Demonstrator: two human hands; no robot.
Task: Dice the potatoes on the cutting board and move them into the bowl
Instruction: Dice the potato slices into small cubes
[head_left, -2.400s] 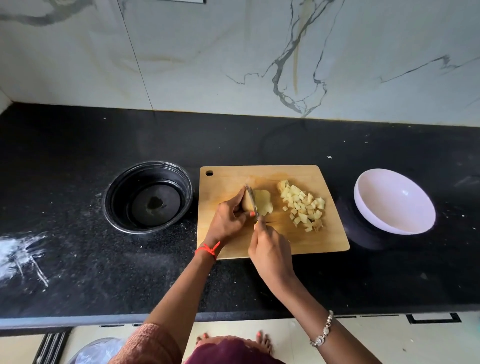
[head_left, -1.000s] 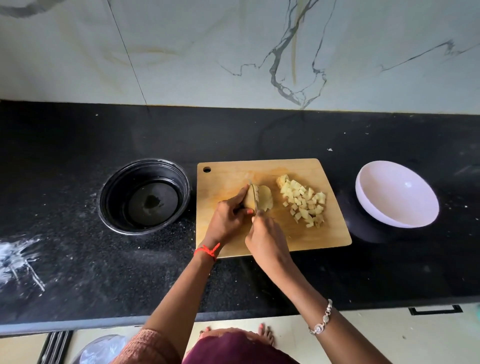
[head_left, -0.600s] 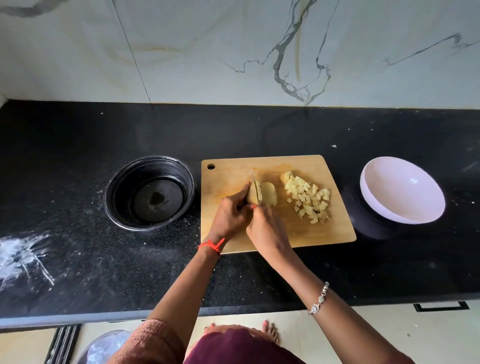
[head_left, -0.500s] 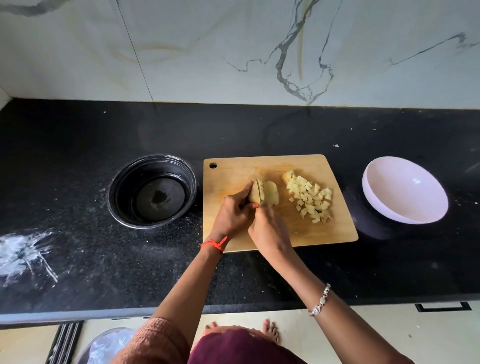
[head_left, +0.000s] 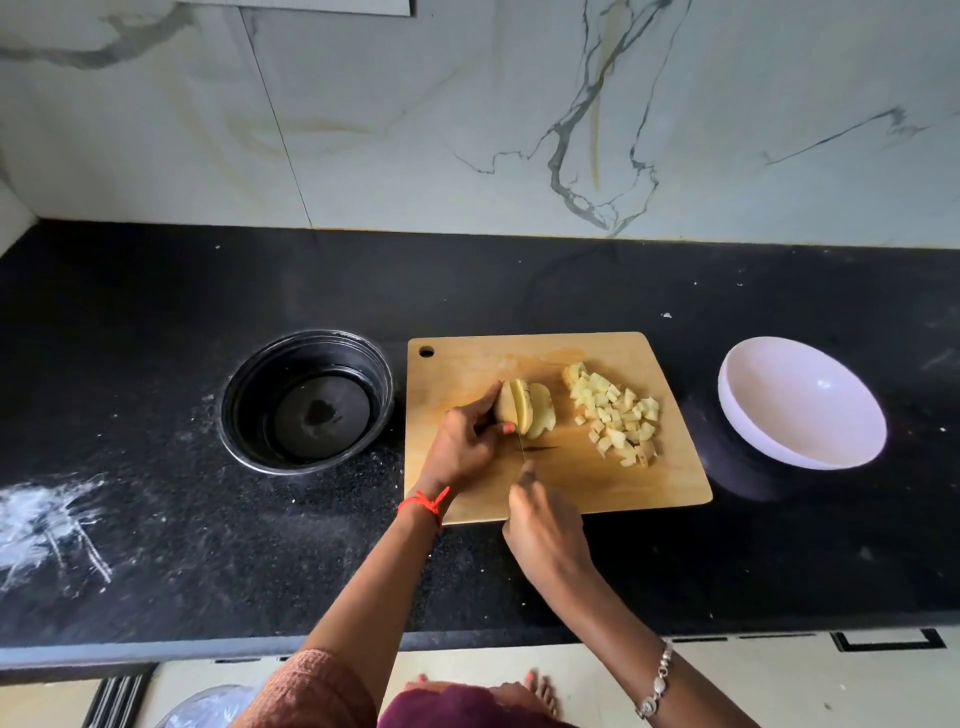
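Left hand gripped partly sliced potato on cutting board. Right hand gripped knife, blade at potato. Diced pile on board's right; white bowl well right of board.

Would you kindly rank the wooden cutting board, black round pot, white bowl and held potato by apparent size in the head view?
Largest: wooden cutting board.
Black round pot and white bowl look alike, unranked.
Smallest: held potato.
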